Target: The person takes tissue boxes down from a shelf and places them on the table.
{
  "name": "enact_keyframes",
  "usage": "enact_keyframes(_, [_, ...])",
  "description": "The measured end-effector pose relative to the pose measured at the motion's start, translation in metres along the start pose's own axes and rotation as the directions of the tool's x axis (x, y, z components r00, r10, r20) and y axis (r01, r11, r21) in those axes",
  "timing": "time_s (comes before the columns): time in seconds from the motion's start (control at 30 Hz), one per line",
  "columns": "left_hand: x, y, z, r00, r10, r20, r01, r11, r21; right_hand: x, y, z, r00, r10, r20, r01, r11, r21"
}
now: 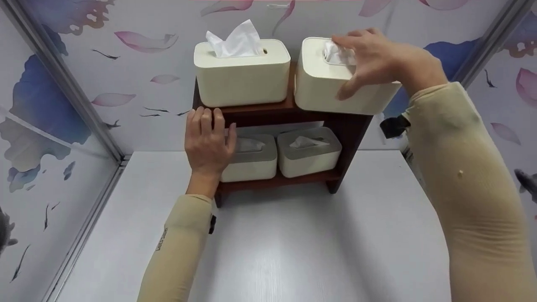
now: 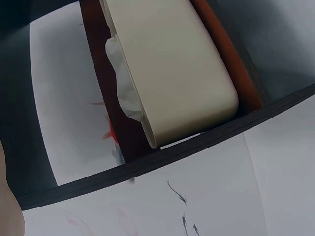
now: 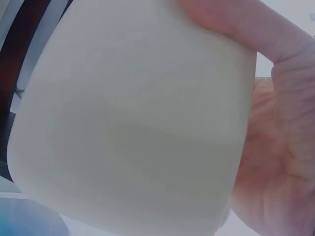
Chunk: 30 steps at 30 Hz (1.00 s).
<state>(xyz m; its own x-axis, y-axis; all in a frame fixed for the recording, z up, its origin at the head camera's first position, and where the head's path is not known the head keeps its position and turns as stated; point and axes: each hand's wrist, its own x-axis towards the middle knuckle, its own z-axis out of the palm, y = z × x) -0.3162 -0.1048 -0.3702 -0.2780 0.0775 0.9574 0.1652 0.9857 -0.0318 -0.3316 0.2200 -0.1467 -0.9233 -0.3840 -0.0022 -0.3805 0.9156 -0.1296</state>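
My right hand grips a cream tissue box at the right end of the upper board, thumb down its front and fingers over the top to the far side. The box sits at an angle and overhangs the right end of the brown wooden shelf. In the right wrist view its pale side fills the frame, the thumb along one edge. My left hand rests at the shelf's upper left edge with fingers pointing up, partly covering the lower left tissue box.
Another cream tissue box stands on the upper left, a white tissue poking out. The lower right tissue box is beside its neighbour. The shelf stands on a white table against flower-patterned wall panels.
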Motion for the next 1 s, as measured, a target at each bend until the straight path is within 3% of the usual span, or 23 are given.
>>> enact_keyframes(0.5, [0.001,0.000,-0.002,0.999,-0.005,0.033,0.005,1.000,0.000,-0.054,-0.010,0.003,0.991,-0.113,-0.076,0.112,0.994,-0.017])
enact_keyframes(0.87, [0.000,0.001,-0.002,0.999,-0.008,0.038,0.007,1.000,0.012,-0.088,-0.005,0.036,0.959,-0.230,-0.165,0.228,0.973,-0.030])
enact_keyframes(1.0, [0.000,0.000,-0.001,1.000,-0.007,0.030,0.006,1.000,0.012,-0.094,-0.001,0.054,0.959,-0.235,-0.161,0.234,0.972,-0.021])
